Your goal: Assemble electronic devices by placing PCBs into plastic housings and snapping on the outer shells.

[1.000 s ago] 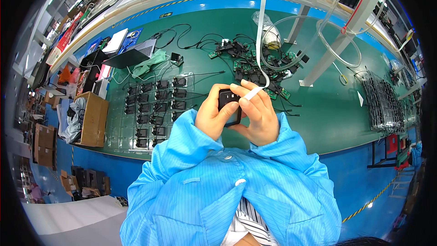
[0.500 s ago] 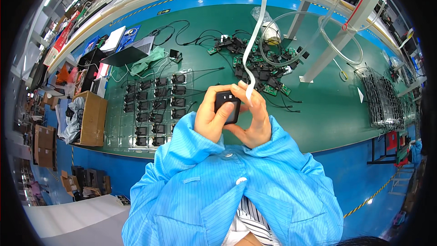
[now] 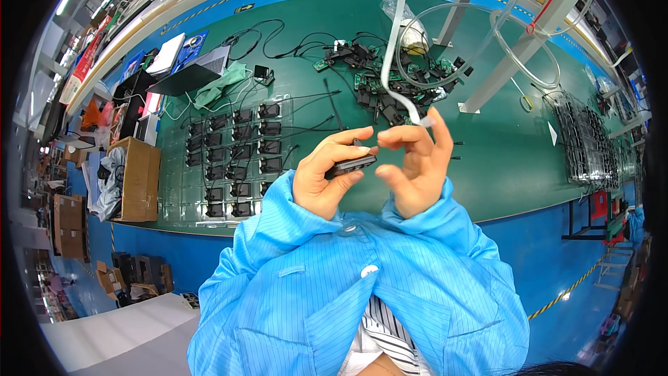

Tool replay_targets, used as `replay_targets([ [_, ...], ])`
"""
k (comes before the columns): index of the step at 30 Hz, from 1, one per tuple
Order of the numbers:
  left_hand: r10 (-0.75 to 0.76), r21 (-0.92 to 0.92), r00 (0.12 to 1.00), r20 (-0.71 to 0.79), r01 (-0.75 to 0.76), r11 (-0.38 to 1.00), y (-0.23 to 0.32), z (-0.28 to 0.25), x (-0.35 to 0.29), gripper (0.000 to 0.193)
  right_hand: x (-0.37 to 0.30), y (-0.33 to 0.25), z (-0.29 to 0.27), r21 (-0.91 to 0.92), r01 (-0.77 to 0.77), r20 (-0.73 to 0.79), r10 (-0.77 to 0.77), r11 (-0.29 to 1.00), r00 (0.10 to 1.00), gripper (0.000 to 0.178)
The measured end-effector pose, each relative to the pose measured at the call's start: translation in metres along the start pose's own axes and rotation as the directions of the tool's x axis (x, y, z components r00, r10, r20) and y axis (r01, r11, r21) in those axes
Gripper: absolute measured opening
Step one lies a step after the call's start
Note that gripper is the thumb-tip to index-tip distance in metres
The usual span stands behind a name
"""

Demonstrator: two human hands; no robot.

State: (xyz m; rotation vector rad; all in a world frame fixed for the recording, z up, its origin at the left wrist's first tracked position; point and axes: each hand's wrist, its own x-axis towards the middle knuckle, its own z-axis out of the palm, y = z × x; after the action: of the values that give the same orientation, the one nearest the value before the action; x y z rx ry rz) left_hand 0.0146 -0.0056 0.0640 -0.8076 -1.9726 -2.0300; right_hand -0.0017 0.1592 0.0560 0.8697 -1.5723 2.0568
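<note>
My left hand [image 3: 325, 175] is closed around a small black rectangular device [image 3: 353, 165], which is tilted so that a narrow edge shows. Just to the right is my right hand [image 3: 419, 167], apart from the device, with its thumb and forefinger spread. The end of a white hose [image 3: 391, 76] hanging from above is caught among the raised fingers of that hand; the exact grip is partly hidden. Beyond my hands lies a heap of black parts with green circuit boards and cables [image 3: 390, 83].
On the left of the green table [image 3: 501, 167], clear trays [image 3: 240, 160] hold rows of black parts. Behind them are a laptop [image 3: 191, 73] and green cloth. A cardboard box [image 3: 141, 181] stands at the left edge. A metal post [image 3: 504, 73], looped clear tubing and stacked trays [image 3: 591, 146] are rightward.
My right hand has let go of the device and moved right, the white hose's end going with it. The device has turned in my left hand from face-up to edge-on.
</note>
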Motion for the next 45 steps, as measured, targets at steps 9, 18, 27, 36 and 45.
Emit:
replay_targets([
  [9, -0.337, -0.232, 0.941, -0.028, 0.322, 0.918, 0.02, 0.003, -0.002, 0.033, 0.035, -0.02, -0.027, -0.613, 0.038, 0.147, 0.066, 0.789, 0.987, 0.066],
  [18, -0.552, -0.402, 0.833, 0.032, 0.516, 0.756, 0.028, -0.002, -0.001, 0.033, 0.043, -0.017, -0.028, -0.331, 0.047, 0.567, 0.159, 0.942, 0.808, 0.052],
  [27, -0.478, -0.37, 0.875, -0.076, 0.421, 0.828, 0.025, 0.007, -0.005, 0.033, 0.024, -0.01, -0.003, -0.082, -0.287, 0.283, 0.299, 0.954, 0.912, 0.055],
  [36, -0.431, -0.347, 0.895, -0.115, 0.37, 0.862, 0.023, 0.011, -0.006, 0.032, 0.019, -0.01, 0.006, -0.086, -0.251, 0.201, 0.264, 0.964, 0.943, 0.054],
  [45, -0.385, -0.304, 0.914, -0.127, 0.334, 0.892, 0.023, 0.014, -0.005, 0.032, 0.012, -0.007, 0.012, -0.103, -0.254, 0.129, 0.266, 0.962, 0.955, 0.051],
])
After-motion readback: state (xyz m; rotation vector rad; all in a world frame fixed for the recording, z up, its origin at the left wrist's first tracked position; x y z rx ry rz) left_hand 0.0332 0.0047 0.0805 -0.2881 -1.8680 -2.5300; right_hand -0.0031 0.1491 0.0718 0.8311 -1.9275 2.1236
